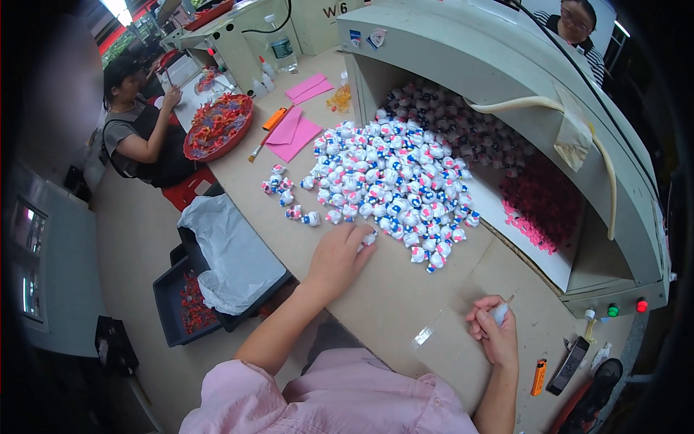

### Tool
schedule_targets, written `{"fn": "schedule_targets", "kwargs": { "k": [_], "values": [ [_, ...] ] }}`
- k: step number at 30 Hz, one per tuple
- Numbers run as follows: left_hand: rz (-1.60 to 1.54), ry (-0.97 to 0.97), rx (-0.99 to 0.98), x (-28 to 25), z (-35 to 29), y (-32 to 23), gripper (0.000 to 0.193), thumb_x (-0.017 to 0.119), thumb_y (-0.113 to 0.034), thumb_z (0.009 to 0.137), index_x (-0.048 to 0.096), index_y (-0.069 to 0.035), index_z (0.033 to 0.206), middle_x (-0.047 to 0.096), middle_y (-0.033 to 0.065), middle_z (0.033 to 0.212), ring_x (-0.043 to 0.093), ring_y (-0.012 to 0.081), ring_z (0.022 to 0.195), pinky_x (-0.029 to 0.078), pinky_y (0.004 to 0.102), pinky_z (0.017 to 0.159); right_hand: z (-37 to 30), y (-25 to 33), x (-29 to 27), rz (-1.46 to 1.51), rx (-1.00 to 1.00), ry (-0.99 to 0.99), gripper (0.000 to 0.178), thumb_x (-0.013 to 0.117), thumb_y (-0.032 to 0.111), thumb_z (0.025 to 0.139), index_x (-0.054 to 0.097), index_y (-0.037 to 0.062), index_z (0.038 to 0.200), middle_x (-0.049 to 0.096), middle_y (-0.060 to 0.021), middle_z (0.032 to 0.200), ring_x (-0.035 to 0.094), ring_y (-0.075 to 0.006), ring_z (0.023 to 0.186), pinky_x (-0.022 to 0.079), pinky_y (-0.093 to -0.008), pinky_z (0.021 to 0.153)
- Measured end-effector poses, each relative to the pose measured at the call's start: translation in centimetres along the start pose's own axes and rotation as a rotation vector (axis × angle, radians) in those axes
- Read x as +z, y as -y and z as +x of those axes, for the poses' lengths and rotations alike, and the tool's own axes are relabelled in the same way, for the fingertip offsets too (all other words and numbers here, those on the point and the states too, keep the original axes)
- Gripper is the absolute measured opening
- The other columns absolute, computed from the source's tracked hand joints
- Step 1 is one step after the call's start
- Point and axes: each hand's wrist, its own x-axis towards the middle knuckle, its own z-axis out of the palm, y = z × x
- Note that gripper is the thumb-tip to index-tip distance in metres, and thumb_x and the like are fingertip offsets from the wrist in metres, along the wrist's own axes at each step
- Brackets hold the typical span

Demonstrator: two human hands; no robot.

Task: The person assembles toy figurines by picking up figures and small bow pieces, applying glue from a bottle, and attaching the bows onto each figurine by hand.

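My left hand (338,262) lies at the near edge of a large heap of small white figures (390,173) with blue and pink parts. Its fingers are closed round one small white figure (368,239), which is mostly covered by them. Off to the right, over the bench, my right hand (494,331) grips a small white squeeze bottle (499,312) with a thin pointed tip. That tip points up and away from me. A few loose figures (277,182) lie left of the heap.
A curved grey cabinet (578,166) holds more figures and a pile of pink pieces (538,206). Pink paper (295,136), an orange lighter (539,377) and a phone (568,365) lie on the bench (390,311). Dark trays (173,311) stand left. A co-worker (141,123) sits far left.
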Motion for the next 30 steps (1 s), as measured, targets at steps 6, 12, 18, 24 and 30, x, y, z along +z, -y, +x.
{"fn": "schedule_targets", "kwargs": {
  "k": [6,12,18,24,30],
  "values": [
    [-0.332,-0.073,-0.226,-2.6,-2.8,4.2,0.025,0.059,-0.019,0.096,0.058,-0.004,0.115,0.062,0.0139,0.098,0.061,0.0250,0.080,0.048,0.0339,0.070,0.0,0.2,0.7,0.028,0.015,-0.028,0.014,0.062,0.006,0.091,0.058,0.0041,0.104,0.064,-0.0077,0.084,0.049,-0.0067,0.060,0.039,-0.0212,0.052],
    [-0.283,-0.179,-0.497,-4.6,-0.7,9.9,0.026,0.048,-0.021,0.101,0.064,0.000,0.103,0.061,0.0127,0.082,0.058,0.0237,0.073,0.048,0.0335,0.070,0.2,-0.1,0.6,0.046,-0.019,-0.012,0.016,0.062,0.008,0.092,0.055,0.0047,0.105,0.063,-0.0086,0.084,0.049,-0.0072,0.058,0.037,-0.0217,0.049],
    [-0.107,-0.238,-0.409,-4.2,0.4,9.9,0.033,0.063,-0.032,0.092,0.063,-0.002,0.107,0.055,0.0179,0.107,0.056,0.0321,0.096,0.045,0.0417,0.083,0.0,0.1,0.6,0.060,-0.016,-0.038,0.015,0.060,0.004,0.091,0.055,0.0024,0.105,0.064,-0.0102,0.084,0.050,-0.0083,0.058,0.040,-0.0221,0.051],
    [0.244,-0.193,-0.238,-4.2,0.0,8.6,0.042,0.074,-0.039,0.080,0.062,-0.011,0.108,0.042,0.0166,0.132,0.032,0.0397,0.132,0.020,0.0616,0.107,0.2,-0.2,0.8,0.090,-0.019,-0.040,0.018,0.063,0.008,0.090,0.053,0.0054,0.105,0.062,-0.0094,0.084,0.049,-0.0086,0.058,0.037,-0.0231,0.049],
    [0.157,-0.137,-0.177,-5.3,1.6,15.8,0.033,0.071,-0.031,0.081,0.060,-0.012,0.106,0.040,0.0167,0.137,0.029,0.0413,0.137,0.013,0.0637,0.111,0.8,-0.5,0.8,0.123,-0.044,-0.052,0.018,0.062,0.009,0.091,0.052,0.0063,0.105,0.061,-0.0085,0.083,0.048,-0.0092,0.057,0.037,-0.0236,0.049]
  ]
}}
